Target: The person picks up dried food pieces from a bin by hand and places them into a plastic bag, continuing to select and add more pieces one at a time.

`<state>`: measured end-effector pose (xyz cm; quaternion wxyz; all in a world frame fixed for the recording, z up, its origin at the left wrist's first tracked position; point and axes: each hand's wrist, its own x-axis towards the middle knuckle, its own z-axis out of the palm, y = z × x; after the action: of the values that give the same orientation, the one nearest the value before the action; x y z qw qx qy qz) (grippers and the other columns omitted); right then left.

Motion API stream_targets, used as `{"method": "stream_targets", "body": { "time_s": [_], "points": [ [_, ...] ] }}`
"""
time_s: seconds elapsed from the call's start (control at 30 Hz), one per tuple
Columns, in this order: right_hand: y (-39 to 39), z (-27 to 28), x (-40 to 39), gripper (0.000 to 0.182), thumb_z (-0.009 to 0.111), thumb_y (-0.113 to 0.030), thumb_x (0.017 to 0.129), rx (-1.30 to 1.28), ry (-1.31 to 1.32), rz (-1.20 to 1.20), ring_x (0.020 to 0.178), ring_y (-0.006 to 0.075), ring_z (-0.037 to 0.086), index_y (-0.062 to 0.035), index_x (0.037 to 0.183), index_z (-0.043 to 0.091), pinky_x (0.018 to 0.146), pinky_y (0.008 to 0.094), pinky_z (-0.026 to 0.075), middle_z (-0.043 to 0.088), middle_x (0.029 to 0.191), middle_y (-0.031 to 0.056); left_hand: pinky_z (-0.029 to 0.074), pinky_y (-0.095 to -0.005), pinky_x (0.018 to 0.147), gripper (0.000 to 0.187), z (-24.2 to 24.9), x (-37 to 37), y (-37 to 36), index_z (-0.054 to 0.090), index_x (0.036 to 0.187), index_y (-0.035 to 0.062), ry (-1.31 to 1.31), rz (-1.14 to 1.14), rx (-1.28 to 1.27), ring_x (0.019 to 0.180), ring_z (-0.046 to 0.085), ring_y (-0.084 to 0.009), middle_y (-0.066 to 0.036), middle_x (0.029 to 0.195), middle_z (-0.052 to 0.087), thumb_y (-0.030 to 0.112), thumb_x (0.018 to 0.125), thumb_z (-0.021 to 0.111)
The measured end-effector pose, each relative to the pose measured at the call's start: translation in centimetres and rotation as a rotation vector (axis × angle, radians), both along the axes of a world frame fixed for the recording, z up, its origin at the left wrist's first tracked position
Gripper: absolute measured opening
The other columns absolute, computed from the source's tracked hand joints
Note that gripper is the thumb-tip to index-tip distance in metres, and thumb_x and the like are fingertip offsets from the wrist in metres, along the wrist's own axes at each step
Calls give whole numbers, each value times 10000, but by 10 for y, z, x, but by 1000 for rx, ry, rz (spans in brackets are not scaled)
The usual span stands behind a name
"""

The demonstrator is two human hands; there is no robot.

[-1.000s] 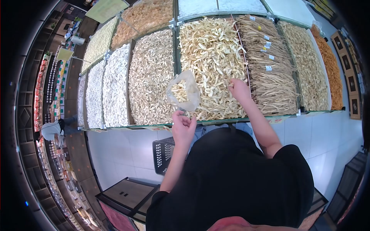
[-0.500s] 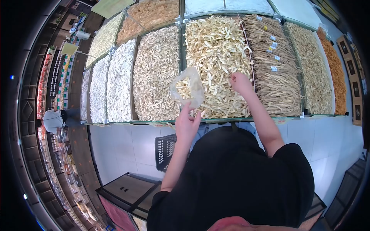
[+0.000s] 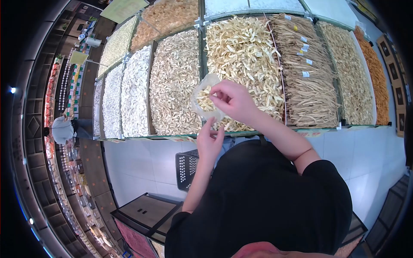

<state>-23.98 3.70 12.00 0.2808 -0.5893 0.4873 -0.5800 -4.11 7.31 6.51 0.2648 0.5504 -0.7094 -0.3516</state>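
One translucent plastic bag (image 3: pixel 212 79), holding pale dried pieces (image 3: pixel 203 103), over the divider (image 3: pixel 202 51) between dried-strip bin and dried-slice bin (image 3: pixel 151 122). Right hand (image 3: pixel 232 99) at bag mouth, fingers bunched, pinch unclear; left hand (image 3: pixel 209 139) at near rim, grip unclear.

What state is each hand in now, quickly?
Left hand: partly open, at the plastic bag; grip unclear.
Right hand: pinched closed over the bag; contents unclear.

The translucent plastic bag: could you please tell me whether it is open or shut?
Open: the translucent plastic bag has its mouth spread wide, and pale thin slices show inside, near the bare right hand.
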Motion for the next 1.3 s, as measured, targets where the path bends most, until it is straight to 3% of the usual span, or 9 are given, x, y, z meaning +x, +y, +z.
{"method": "stream_targets", "body": {
  "time_s": [0.13, 0.33, 0.4, 0.5, 0.6, 0.7, 0.97, 1.1, 1.3],
  "points": [
    [-28, -54, 27, 229, 736, -224, 938, -88, 336, -71, 652, 195, 642, -84, 1119, 726, 622, 346, 522, 666, 892, 48, 559, -294, 618, 451, -5, 2, 1, 646, 1299, -37, 57, 15, -23, 735, 735, -173, -168, 1124, 753, 147, 907, 771],
    [-7, -51, -22, 282, 738, -211, 931, 235, 126, -111, 643, 178, 638, -91, 1186, 713, 615, 328, 518, 668, 913, 57, 543, -261, 610, 428, -13, 6, 4, 641, 1310, -31, 124, 47, 16, 754, 729, -136, -154, 1150, 751, 110, 923, 755],
    [1, -68, -50, 268, 743, -206, 919, 326, 70, -219, 670, 210, 647, -81, 1154, 717, 635, 352, 525, 672, 907, 68, 538, -253, 607, 420, -16, 7, 4, 642, 1308, -31, 143, 56, 32, 737, 715, -123, -149, 1152, 751, 102, 925, 751],
    [19, -132, -102, 301, 745, -296, 900, 439, 425, -315, 823, 316, 692, -75, 1102, 717, 740, 425, 556, 717, 1011, 137, 535, -249, 602, 411, -22, 7, 4, 644, 1305, -31, 175, 60, 36, 699, 687, -105, -144, 1147, 753, 93, 926, 746],
    [47, -160, -127, 283, 761, -315, 889, 702, 585, -349, 853, 337, 701, -61, 1003, 708, 751, 452, 555, 719, 978, 154, 535, -248, 598, 403, -21, 4, 3, 645, 1303, -34, 216, 54, 24, 669, 664, -93, -148, 1126, 757, 81, 927, 739],
    [70, -167, -126, 297, 766, -341, 886, 890, 549, -295, 902, 355, 704, -58, 945, 698, 773, 469, 556, 716, 947, 163, 538, -249, 599, 399, -24, 4, 2, 644, 1300, -39, 247, 65, 36, 660, 660, -90, -157, 1103, 760, 74, 928, 732],
    [74, -212, -98, 317, 758, -361, 874, 853, 706, -446, 853, 370, 709, -49, 897, 703, 764, 498, 566, 705, 836, 168, 519, -214, 627, 411, -26, 6, 1, 596, 1353, -54, 209, 7, 33, 716, 660, -63, -130, 1163, 731, 47, 965, 690],
    [67, -199, -99, 266, 698, -295, 897, 995, 708, -396, 886, 388, 725, -33, 920, 736, 798, 494, 587, 734, 931, 206, 517, -213, 618, 418, -26, 8, 2, 596, 1355, -56, 214, 8, 17, 704, 654, -59, -130, 1144, 738, 45, 961, 694],
    [74, -156, -110, 212, 680, -249, 886, 837, 654, -430, 863, 378, 721, -45, 893, 738, 779, 495, 583, 729, 855, 189, 524, -216, 625, 423, -22, 9, 1, 599, 1353, -55, 195, 1, 37, 703, 653, -57, -125, 1130, 747, 44, 955, 700]
  ]
}}
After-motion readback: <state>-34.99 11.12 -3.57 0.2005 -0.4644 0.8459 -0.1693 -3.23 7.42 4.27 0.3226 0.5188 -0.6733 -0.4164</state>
